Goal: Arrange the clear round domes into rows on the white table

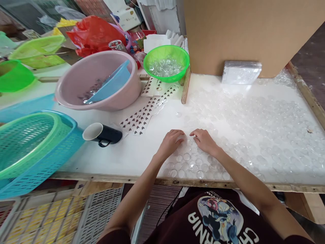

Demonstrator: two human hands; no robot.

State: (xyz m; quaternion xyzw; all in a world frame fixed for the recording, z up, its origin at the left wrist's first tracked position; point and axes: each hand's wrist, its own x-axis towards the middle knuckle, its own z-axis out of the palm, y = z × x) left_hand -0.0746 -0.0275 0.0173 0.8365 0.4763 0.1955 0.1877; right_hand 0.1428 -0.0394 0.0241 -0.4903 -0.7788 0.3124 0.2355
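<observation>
Clear round glass domes [186, 156] lie side by side on the white table top in front of me. Both hands are low over the far edge of this near group, a small gap between them. My left hand [172, 143] has its fingers bent forward and its thumb apart from them, the tips at the glass pieces. Opposite it, my right hand [203, 140] is curved the same way, thumb and fingers apart. I see nothing held in either hand. Whether the fingertips press on single pieces is too small to tell.
Many more clear pieces [254, 135] spread to the right. On the left are a black mug [103, 134] on its side, a pink basin [99, 81], blue-green baskets [38, 145] and printed sheets [138, 117]. Behind stand a green bowl [166, 64] of glass and a cardboard panel [248, 34].
</observation>
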